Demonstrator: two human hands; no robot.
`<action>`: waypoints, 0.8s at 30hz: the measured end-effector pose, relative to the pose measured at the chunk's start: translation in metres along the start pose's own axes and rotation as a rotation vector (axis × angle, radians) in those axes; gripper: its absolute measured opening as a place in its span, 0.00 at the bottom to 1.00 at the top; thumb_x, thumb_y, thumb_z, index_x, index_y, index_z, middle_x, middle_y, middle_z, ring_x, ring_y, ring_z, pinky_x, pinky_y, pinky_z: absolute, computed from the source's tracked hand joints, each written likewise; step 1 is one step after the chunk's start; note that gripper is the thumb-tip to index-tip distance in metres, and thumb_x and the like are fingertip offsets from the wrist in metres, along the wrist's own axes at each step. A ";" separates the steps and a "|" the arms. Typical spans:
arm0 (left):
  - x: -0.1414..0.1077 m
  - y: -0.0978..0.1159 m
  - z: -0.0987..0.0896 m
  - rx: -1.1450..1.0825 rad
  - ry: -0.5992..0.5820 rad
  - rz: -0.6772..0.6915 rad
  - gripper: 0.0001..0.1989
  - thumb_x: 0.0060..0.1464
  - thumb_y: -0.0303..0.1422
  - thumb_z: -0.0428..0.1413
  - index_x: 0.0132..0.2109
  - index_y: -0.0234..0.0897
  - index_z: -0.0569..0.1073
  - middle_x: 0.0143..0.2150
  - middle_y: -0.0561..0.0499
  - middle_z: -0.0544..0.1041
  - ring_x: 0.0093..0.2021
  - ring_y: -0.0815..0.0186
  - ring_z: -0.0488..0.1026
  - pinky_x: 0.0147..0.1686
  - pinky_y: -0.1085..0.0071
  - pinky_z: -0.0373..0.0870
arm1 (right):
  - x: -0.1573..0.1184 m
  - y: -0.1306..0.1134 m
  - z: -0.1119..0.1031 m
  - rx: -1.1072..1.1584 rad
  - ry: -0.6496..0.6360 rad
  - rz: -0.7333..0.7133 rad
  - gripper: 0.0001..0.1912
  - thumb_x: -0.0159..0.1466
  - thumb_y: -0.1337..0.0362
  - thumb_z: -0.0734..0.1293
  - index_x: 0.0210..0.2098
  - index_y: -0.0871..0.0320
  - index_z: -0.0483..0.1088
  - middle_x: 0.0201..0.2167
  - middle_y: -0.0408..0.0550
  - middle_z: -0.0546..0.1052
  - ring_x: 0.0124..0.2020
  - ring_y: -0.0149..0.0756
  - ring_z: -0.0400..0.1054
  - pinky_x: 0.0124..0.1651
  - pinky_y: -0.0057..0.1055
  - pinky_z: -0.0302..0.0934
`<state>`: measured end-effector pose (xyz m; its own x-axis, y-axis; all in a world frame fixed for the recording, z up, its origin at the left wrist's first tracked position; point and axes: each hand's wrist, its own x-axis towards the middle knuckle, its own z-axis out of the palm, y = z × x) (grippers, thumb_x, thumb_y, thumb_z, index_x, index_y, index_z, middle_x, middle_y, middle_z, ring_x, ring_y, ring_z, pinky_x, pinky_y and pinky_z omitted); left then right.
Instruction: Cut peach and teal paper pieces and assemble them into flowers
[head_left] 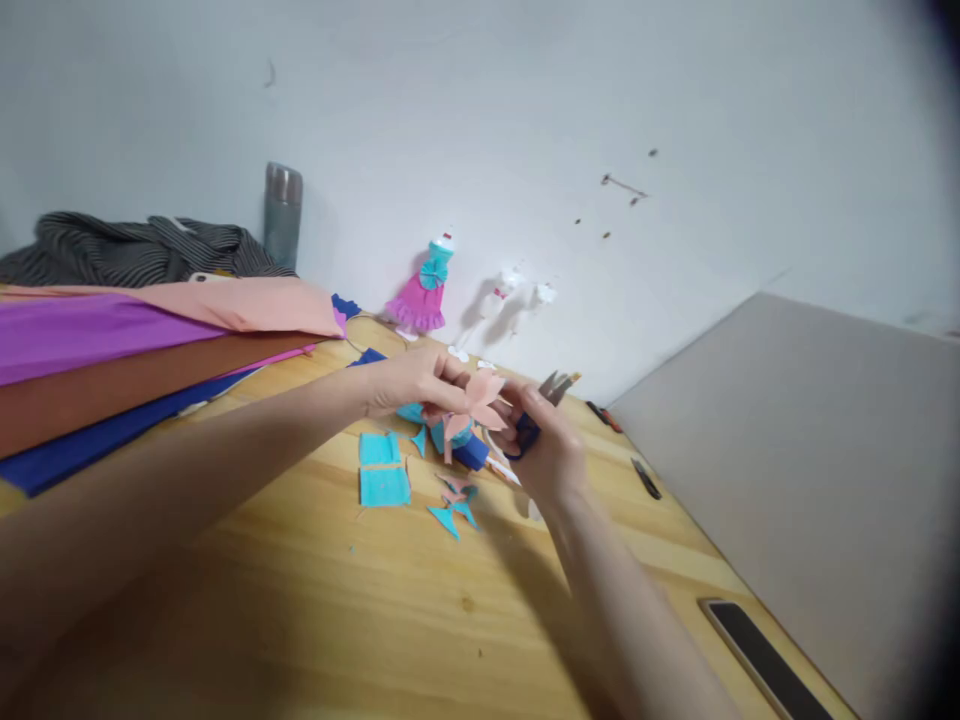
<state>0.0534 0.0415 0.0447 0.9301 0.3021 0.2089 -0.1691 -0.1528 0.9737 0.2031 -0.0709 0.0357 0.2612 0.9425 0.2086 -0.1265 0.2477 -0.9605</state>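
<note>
My left hand (431,382) pinches a peach paper flower (484,396) with pointed petals, held above the table. Close on its right, my right hand (551,435) is closed round a pair of scissors (527,435) with dark blue handles; their blades point up and away from the flower. Whether my right fingertips also touch a petal I cannot tell. Below the hands lie two turquoise paper squares (385,486), turquoise and peach scraps (445,520) and a dark blue paper piece (472,453), partly hidden by the flower and fingers.
Long sheets of coloured crepe paper (172,310) cover the table's left side. Behind them are a striped cloth (142,250) and a flask (283,215). A doll in a pink skirt (420,300) and small white figures (506,285) stand by the wall. A phone (765,655) and cutter (646,479) lie right.
</note>
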 end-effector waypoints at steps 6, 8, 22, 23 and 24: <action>-0.004 0.017 -0.002 0.139 0.051 -0.072 0.05 0.46 0.29 0.57 0.26 0.31 0.75 0.17 0.53 0.67 0.18 0.76 0.57 0.18 0.76 0.48 | 0.006 -0.003 0.011 -0.079 -0.082 -0.008 0.24 0.48 0.43 0.70 0.24 0.59 0.67 0.14 0.35 0.55 0.14 0.22 0.42 0.16 0.26 0.33; -0.006 0.021 -0.004 0.149 0.064 -0.095 0.05 0.46 0.29 0.57 0.27 0.32 0.75 0.17 0.53 0.67 0.19 0.75 0.57 0.19 0.76 0.48 | 0.011 -0.002 0.012 -0.129 -0.113 0.002 0.22 0.51 0.44 0.69 0.25 0.59 0.67 0.14 0.35 0.54 0.13 0.22 0.42 0.16 0.26 0.32; -0.011 0.009 -0.016 0.223 0.078 -0.169 0.07 0.45 0.30 0.57 0.23 0.33 0.74 0.17 0.54 0.66 0.19 0.74 0.58 0.20 0.74 0.50 | 0.017 -0.002 0.024 -0.443 -0.096 -0.043 0.16 0.48 0.54 0.74 0.28 0.59 0.70 0.22 0.42 0.69 0.22 0.28 0.59 0.25 0.28 0.51; -0.011 0.009 -0.014 0.224 0.083 -0.177 0.07 0.45 0.31 0.57 0.23 0.33 0.74 0.17 0.54 0.65 0.19 0.74 0.58 0.20 0.74 0.50 | 0.017 -0.002 0.024 -0.442 -0.100 -0.022 0.16 0.48 0.54 0.74 0.28 0.59 0.70 0.22 0.43 0.70 0.22 0.28 0.60 0.25 0.28 0.52; -0.012 0.009 -0.013 0.233 0.092 -0.187 0.07 0.45 0.31 0.57 0.22 0.33 0.73 0.16 0.55 0.64 0.19 0.74 0.57 0.20 0.74 0.50 | 0.017 -0.001 0.023 -0.439 -0.099 -0.003 0.16 0.47 0.55 0.74 0.27 0.59 0.69 0.22 0.42 0.69 0.22 0.28 0.60 0.25 0.28 0.52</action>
<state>0.0368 0.0487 0.0523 0.9026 0.4280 0.0461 0.0913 -0.2948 0.9512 0.1855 -0.0503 0.0446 0.1650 0.9642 0.2076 0.2982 0.1519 -0.9423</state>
